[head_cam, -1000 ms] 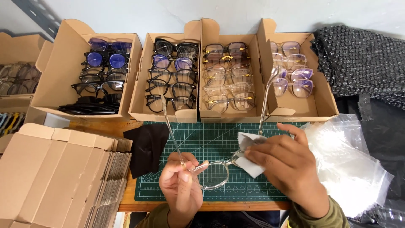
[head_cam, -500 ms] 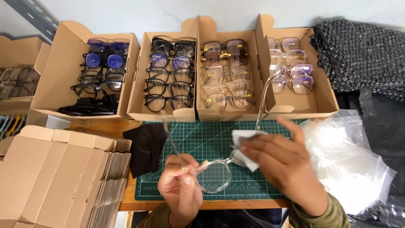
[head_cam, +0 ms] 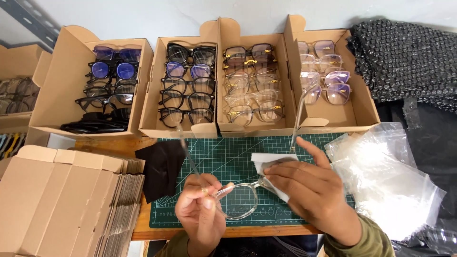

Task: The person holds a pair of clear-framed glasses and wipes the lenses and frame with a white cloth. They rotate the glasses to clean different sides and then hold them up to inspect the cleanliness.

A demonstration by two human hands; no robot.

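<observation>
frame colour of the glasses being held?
Clear, see-through plastic: the glasses show the green cutting mat through the frame. Head view, the only one.

Brown cartons (head_cam: 181, 128) behind; clear bags (head_cam: 390, 190), seemingly, right.

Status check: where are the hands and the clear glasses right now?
Left hand pinches clear glasses at the hinge. Right hand presses white cloth on the other lens. Both above green cutting mat; nothing in the way.

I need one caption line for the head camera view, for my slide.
Two hands wipe clear-framed glasses with a white cloth over a green cutting mat.
</observation>
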